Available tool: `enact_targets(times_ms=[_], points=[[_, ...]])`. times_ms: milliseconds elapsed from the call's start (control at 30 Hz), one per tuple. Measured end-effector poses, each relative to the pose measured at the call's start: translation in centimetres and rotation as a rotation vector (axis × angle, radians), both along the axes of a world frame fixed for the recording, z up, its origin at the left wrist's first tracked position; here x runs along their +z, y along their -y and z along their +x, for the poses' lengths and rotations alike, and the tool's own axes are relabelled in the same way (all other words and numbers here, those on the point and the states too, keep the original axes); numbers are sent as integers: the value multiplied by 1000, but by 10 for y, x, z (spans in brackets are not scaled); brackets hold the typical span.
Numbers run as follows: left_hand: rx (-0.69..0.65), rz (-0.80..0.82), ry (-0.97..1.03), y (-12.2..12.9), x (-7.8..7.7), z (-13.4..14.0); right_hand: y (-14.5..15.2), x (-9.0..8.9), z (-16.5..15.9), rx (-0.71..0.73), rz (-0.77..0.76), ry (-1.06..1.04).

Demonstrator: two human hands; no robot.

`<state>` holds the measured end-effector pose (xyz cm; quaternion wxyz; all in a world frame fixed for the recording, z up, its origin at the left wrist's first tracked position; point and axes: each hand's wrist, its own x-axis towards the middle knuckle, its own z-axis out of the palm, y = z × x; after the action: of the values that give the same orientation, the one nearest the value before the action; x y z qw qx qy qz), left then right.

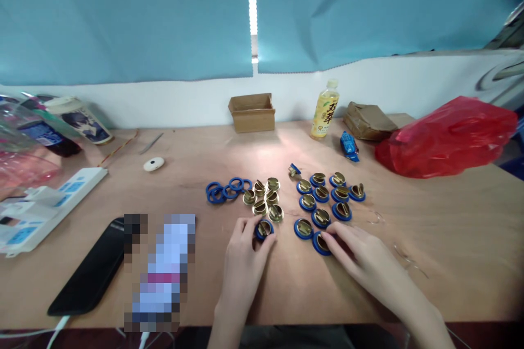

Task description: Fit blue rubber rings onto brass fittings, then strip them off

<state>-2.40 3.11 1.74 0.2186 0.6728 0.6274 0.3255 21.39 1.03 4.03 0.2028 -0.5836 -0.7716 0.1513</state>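
My left hand [248, 242] is closed, thumb and fingers around a blue-ringed brass disc [265, 228] at the table's front. My right hand [352, 245] pinches the edge of another ringed brass disc [321, 242], which rests on the wood. Beyond it lie several more brass discs with blue rings [321, 193], each with a raised tab on top. Bare brass discs [260, 187] without rings form a small cluster past my left hand. To their left is a loose pile of blue rings [229, 191]. One ringed piece [293, 170] leans on its side at the back.
On the left of the wooden table [184, 158] are a power strip [77, 191], a black phone [92, 267] and a blurred-out device [166, 267]. A cardboard box [252, 114], a yellow drink bottle [325, 112], a blue wrapper [349, 146] and a red bag [446, 139] stand along the back.
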Motion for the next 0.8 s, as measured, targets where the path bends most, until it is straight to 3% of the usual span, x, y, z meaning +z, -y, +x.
enact_targets(times_ms=[133, 367, 433, 633, 800], points=[[-19, 6, -12, 5, -4, -3, 2, 5, 0, -5, 55, -38], [-135, 14, 156, 19, -5, -2, 12, 15, -11, 15, 349, -137], [-141, 8, 236, 21, -2, 0, 15, 16, -20, 30, 287, -207], [-167, 155, 387, 25, 2, 8, 19, 10, -47, 56, -165, -527], [-162, 105, 501, 26, 3, 13, 15, -1, -54, 70, -317, -669]])
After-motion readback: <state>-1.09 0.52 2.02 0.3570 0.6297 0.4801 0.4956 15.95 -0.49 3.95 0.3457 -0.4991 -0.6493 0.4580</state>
